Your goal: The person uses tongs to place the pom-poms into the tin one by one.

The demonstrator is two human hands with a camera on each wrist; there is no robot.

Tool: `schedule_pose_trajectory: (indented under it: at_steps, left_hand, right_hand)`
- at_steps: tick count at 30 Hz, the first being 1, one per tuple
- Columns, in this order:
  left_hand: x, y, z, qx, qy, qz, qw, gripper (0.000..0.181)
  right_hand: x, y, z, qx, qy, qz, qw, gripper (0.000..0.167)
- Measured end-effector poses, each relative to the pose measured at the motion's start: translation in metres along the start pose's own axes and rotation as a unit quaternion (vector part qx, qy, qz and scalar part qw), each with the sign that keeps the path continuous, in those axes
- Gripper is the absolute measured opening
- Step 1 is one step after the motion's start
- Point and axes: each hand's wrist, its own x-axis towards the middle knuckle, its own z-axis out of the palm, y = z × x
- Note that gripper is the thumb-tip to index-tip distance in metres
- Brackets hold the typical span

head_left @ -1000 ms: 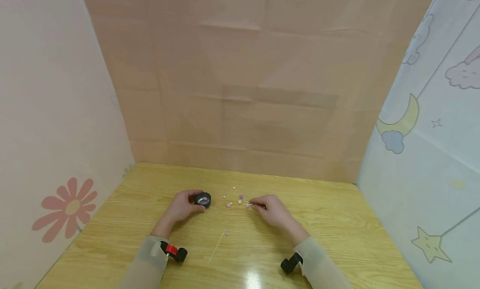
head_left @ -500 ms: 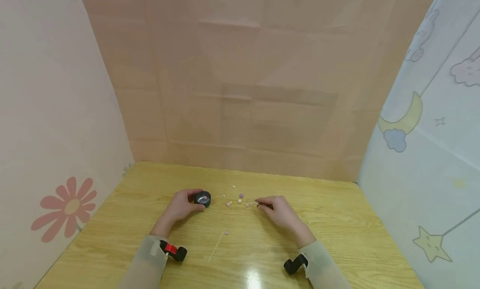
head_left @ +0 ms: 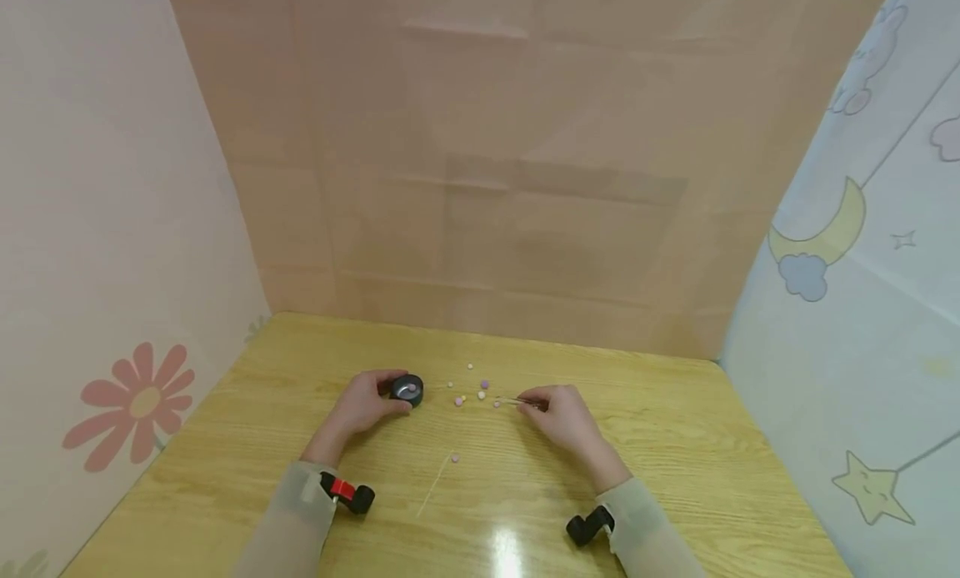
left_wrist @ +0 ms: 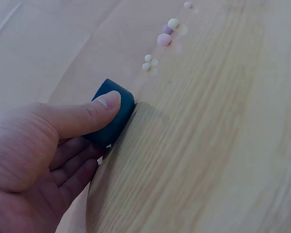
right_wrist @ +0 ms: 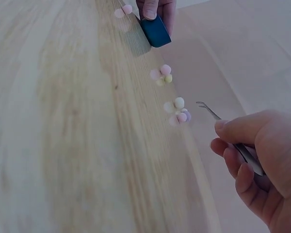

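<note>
Nearest me are my pale sleeves, the left sleeve and the right sleeve, each with a black device at the cuff; the left device carries a red part, while the right device shows as plain black. Between my forearms, a thin pale line slants on the wood-grain table, its far end near a lone pink bead; thread or mark, I cannot tell.

Beyond that, my right hand pinches metal tweezers between thumb and fingers. Their long axis runs across the table, tips toward my left, the back end tucked into my palm. The fine tips bend off the line of the shank and stand slightly apart, close to the beads but clear of them.

My left hand pinches a small dark blue-green cup from the side, thumb on its near wall and fingers on the far wall. Its mouth faces up, and a pinkish bead lies inside.

Between cup and tweezers sit a larger pink bead with a yellow bead just beside it, then a cream bead and, under the tips, a small pink bead. Slightly farther is a purple bead, and farthest a tiny white bead.

Behind the table hangs a creased tan backdrop.
</note>
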Motion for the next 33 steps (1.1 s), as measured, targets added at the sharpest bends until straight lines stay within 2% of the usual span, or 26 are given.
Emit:
schedule_pose_trajectory:
  at_steps: [7, 19, 33]
  left_hand:
    - [-0.0005, 0.001, -0.0009, -0.005, -0.003, -0.002, 1.0, 0.06]
    - [-0.0043, 0.0026, 0.0017, -0.008, -0.009, -0.001, 0.9999, 0.06]
    - [-0.0048, 0.0026, 0.0033, -0.005, -0.01, 0.001, 0.9999, 0.059]
  right_hand:
    - [-0.0001, 0.001, 0.0, -0.027, 0.009, -0.013, 0.9995, 0.011]
    - [-0.0053, 0.0047, 0.0031, -0.041, -0.009, -0.005, 0.9991, 0.012]
    - [-0.007, 0.0048, 0.0044, -0.047, -0.006, -0.01, 0.9988, 0.01]
